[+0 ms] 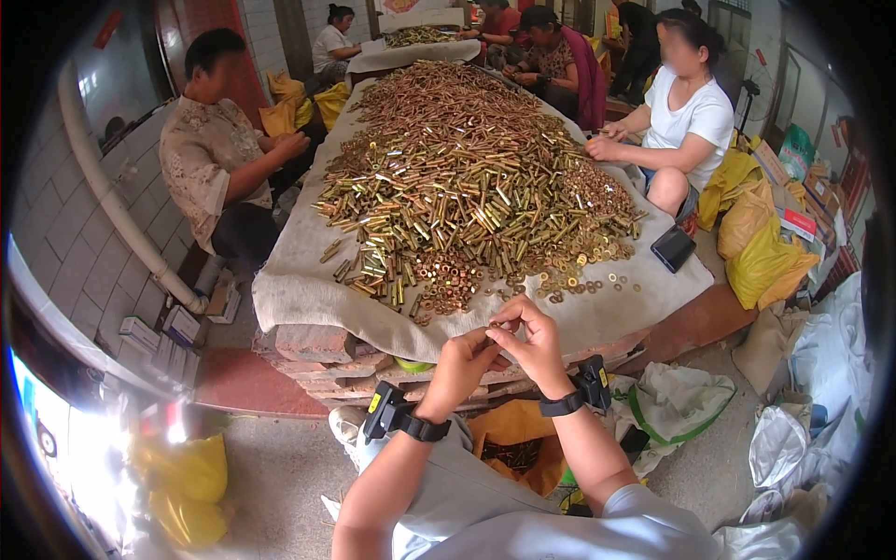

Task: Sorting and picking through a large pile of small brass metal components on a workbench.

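My left hand (464,371) and my right hand (530,343) meet just off the near edge of a cloth-covered table (303,280). Fingertips of both are pinched together around something small, possibly metal; its kind is too small to make out. Just beyond my fingers lie a heap of coppery nuts (446,283) and a scatter of flat brass-coloured washers (583,283). Behind them rises a large pile of gold-coloured metal sleeves and bolts (457,187). Each of my wrists wears a black strap with a small device.
A dark phone (673,248) rests at the table's right edge. Bricks (322,343) support the near end. Below my hands is an open orange bag (551,453) with dark pieces inside. Co-workers sit along both sides, and yellow sacks (761,266) line the right.
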`<state>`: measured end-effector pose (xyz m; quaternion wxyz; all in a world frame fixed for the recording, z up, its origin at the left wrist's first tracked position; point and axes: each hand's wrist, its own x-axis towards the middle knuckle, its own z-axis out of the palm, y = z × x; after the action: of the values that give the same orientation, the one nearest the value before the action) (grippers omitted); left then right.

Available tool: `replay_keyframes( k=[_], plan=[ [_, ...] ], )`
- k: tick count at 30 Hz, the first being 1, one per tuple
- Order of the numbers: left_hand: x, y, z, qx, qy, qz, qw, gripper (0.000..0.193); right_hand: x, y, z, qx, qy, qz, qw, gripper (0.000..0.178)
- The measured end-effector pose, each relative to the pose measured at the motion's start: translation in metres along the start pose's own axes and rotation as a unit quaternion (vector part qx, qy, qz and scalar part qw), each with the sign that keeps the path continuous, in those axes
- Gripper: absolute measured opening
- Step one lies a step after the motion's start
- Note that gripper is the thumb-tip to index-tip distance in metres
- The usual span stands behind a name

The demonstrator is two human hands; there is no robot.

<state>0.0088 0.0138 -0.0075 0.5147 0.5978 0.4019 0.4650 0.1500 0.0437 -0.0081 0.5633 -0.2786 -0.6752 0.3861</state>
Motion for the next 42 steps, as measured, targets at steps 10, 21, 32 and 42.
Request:
replay_keyframes(
  k=[10, 21, 32, 42],
  plan=[
    [-0.003, 0.006, 0.001, 0.027, 0.016, 0.012, 0.999, 0.016, -0.004, -0.008, 0.000, -0.022, 0.004, -0.023, 0.999, 0.014],
    [-0.002, 0.007, 0.005, 0.027, 0.019, 0.014, 0.999, 0.014, -0.007, -0.001, -0.001, -0.001, 0.001, -0.006, 1.000, 0.025],
    [0.003, -0.001, 0.003, 0.004, 0.054, 0.017, 0.998, 0.012, -0.020, 0.004, 0.005, -0.033, 0.068, 0.001, 0.997, 0.025],
    [0.001, 0.001, -0.002, 0.015, 0.075, 0.019, 0.997, 0.015, -0.020, -0.011, 0.020, -0.001, 0.090, -0.017, 0.996, 0.023]
  ],
)
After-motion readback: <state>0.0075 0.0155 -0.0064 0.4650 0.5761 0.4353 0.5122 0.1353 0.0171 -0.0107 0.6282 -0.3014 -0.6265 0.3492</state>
